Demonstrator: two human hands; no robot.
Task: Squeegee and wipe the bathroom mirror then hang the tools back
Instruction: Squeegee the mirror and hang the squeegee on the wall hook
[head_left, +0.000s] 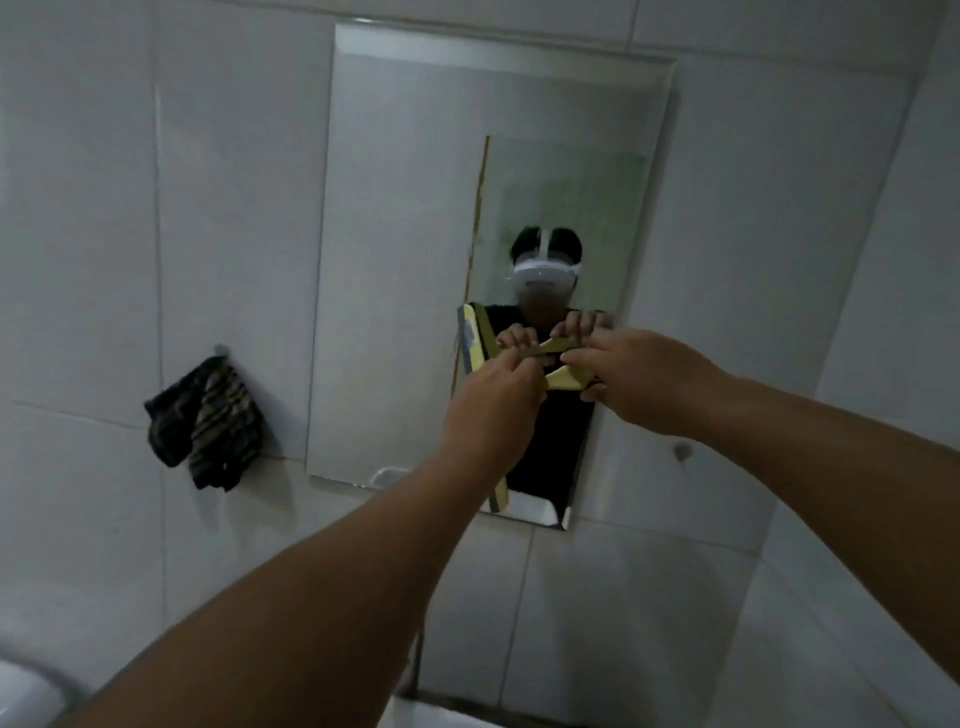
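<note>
One dark striped cloth (208, 423) hanging on the tiled wall (78, 260), left of one frameless mirror (405, 260). One yellow-green squeegee (563, 382), held before the mirror's lower right: left hand (493, 400) and right hand (639, 379) each pinch its handle.

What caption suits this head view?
Both hands, left hand and right hand, grip a yellow squeegee before the mirror.

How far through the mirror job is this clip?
Done: cannot tell; the mirror shows no clear streaks either way. In hand: the left hand and right hand both grip the yellow squeegee before the glass. Left: the striped cloth hangs on its wall hook, so wiping and rehanging the squeegee likely remain.
</note>
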